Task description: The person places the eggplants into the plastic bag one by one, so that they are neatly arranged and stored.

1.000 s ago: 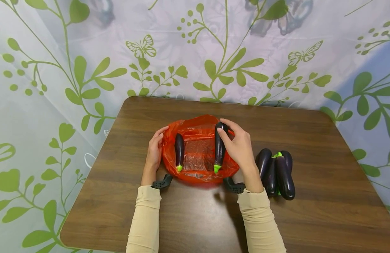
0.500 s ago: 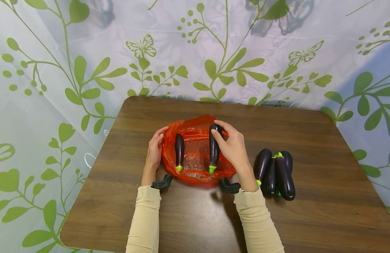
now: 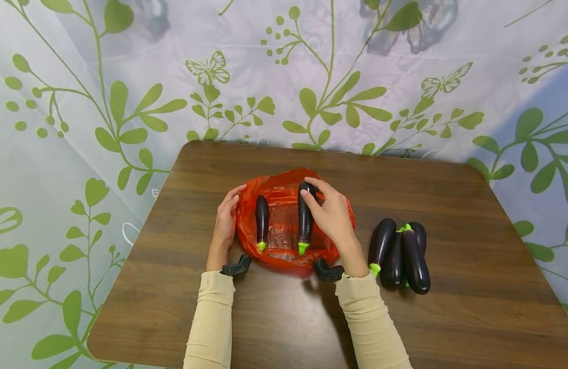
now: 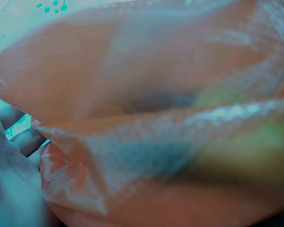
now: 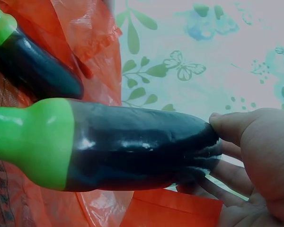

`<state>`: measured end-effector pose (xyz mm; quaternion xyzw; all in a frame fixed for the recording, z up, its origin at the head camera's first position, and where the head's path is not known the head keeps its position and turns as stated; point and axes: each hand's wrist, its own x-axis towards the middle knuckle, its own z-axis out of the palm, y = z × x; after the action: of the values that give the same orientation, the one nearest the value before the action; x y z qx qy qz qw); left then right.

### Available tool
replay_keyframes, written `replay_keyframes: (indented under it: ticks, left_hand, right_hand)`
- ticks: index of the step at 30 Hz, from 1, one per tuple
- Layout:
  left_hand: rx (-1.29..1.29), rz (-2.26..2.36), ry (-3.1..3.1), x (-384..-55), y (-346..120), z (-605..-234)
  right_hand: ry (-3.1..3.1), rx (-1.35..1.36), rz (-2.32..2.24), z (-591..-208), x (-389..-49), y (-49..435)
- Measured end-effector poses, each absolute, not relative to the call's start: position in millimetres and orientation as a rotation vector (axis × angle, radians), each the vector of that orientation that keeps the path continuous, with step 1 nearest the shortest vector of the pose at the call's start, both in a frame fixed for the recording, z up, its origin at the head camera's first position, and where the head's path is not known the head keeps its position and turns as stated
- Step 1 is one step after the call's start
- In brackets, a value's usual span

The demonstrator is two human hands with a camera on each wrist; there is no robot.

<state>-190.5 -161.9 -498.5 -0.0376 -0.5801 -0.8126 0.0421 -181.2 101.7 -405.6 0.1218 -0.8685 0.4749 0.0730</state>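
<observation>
A red plastic bag (image 3: 284, 179) lies spread with its mouth up on the table. My left hand (image 3: 224, 223) holds the bag's left rim; in the left wrist view the creased film covers its fingertips. Over the right part of the bag, my right hand (image 3: 332, 215) grips a dark purple eggplant (image 3: 305, 218) by its rounded end. Its green stem end points towards me. The right wrist view shows the thumb on one side of this eggplant and the fingers on the other. Inside the bag, at the left, is another eggplant (image 3: 262, 220).
Several more eggplants (image 3: 415, 261) lie in a cluster to the right of my right forearm. The brown wooden table (image 3: 472, 230) backs onto a cloth (image 3: 247, 66) with a green leaf print. Black wrist mounts (image 3: 237, 266) sit under both wrists.
My right hand has shifted left with its eggplant, from the bag's right side nearer to its middle. My left hand and the eggplant at the left stay in place.
</observation>
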Motion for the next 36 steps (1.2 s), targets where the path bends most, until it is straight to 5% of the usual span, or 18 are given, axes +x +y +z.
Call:
replay_keyframes:
  ticks: [36]
  left_hand:
    - [-0.097, -2.468, -1.807, -190.9, -161.5, -500.3]
  right_hand:
    - [-2.687, 0.413, 1.413, -427.9, -199.4, 71.0]
